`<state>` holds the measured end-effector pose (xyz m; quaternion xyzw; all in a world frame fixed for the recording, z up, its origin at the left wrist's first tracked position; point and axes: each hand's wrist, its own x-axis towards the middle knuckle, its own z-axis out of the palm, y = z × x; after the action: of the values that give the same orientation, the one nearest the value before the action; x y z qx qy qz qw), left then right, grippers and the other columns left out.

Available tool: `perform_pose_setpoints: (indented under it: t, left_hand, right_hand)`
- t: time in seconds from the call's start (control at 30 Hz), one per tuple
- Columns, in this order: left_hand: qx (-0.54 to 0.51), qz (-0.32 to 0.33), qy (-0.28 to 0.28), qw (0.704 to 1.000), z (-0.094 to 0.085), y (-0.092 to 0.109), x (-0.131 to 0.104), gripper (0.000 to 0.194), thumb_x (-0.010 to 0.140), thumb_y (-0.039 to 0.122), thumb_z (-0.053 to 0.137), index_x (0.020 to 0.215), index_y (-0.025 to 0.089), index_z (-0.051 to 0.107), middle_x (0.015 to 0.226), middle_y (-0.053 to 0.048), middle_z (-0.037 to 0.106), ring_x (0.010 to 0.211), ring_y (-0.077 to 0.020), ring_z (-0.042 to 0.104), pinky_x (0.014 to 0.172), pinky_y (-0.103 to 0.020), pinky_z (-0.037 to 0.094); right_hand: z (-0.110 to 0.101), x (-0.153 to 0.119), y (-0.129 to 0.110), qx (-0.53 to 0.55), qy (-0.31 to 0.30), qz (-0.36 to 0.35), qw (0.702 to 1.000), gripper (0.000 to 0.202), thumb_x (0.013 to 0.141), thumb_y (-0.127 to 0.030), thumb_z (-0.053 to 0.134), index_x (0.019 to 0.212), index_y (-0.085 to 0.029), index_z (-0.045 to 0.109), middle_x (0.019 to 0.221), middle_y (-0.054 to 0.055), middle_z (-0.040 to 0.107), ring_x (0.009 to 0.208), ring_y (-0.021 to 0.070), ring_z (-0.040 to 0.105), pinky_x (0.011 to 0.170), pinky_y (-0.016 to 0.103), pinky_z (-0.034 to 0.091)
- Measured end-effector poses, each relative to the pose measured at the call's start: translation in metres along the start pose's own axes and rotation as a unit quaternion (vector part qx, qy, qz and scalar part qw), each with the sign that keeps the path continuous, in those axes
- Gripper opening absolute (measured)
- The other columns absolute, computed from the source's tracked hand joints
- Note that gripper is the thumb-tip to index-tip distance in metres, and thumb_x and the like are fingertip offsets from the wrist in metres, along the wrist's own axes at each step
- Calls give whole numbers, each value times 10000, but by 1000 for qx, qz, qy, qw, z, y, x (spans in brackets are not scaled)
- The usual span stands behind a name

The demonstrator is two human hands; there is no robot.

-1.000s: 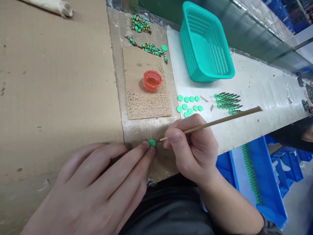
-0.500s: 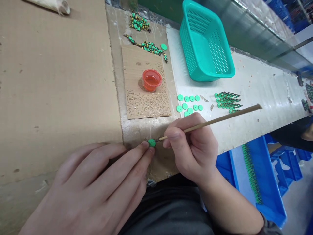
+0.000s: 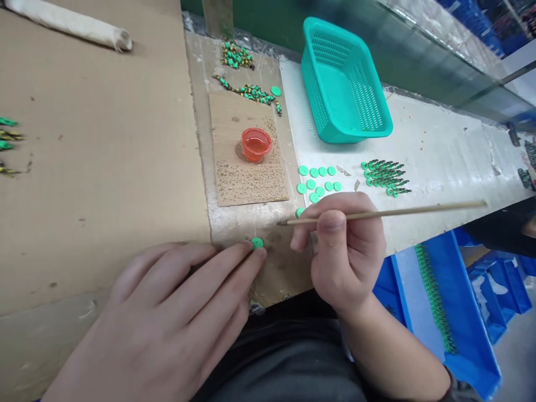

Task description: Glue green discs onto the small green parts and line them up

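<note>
Head view: the left hand [image 3: 167, 318] lies flat on the tabletop [image 3: 104, 167], fingers stretched out, with two fingertips [image 3: 255, 254] pressing against a small green disc [image 3: 257, 243] at the near edge of the taped strip. It pins the disc rather than closing around it. The right hand [image 3: 347, 251] is closed in a pencil grip on a thin wooden stick [image 3: 389, 212], which lies nearly level; its dark tip hangs above the tabletop, just right of the disc and clear of it.

Farther back, a small orange cup [image 3: 255, 144] of liquid stands on a speckled cardboard square [image 3: 247, 151]. To its right lies a cluster of loose green discs [image 3: 318, 181], then a row of dark-and-green finished pieces [image 3: 385, 176], and behind them a teal basket [image 3: 343, 84].

Judging by the lifted tip, the step in hand looks like dabbing or painting the held disc, at a pause between strokes. Any next touch calls for a steady, light tip placed on the disc's face while the left fingertips keep it from sliding.
</note>
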<state>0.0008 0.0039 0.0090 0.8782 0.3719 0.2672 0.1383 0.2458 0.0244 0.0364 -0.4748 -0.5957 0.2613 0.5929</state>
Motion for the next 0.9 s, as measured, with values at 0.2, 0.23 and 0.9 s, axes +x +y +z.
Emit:
perform_pose_setpoints:
  t: [0.2,0.23,0.9]
  left_hand:
    - [27,52,16,998,-4,0,14,435,1117,195,715,1544,275,730,1428,-55,858,1185,-296,761,1085,-522,546]
    - [25,59,15,998,-5,0,16,405,1111,177,717,1504,270,744,1420,-53,861,1167,-289,760,1079,-516,550]
    - [40,100,25,994,-16,8,26,234,1088,129,717,1288,228,786,1259,-72,873,1100,-283,750,1102,-519,587]
  right_hand:
    - [-24,-18,-12,-42,-98,6,994,153,1201,-249,675,1190,-251,828,1049,40,881,954,183,841,858,340,698]
    - [-27,-21,-13,-48,-110,14,993,167,1201,-231,663,1221,-250,828,1084,48,894,982,189,852,880,348,704]
    - [-20,-21,1,-136,-241,-30,961,222,1099,-89,598,1096,-257,742,1084,34,857,1050,234,766,998,407,618]
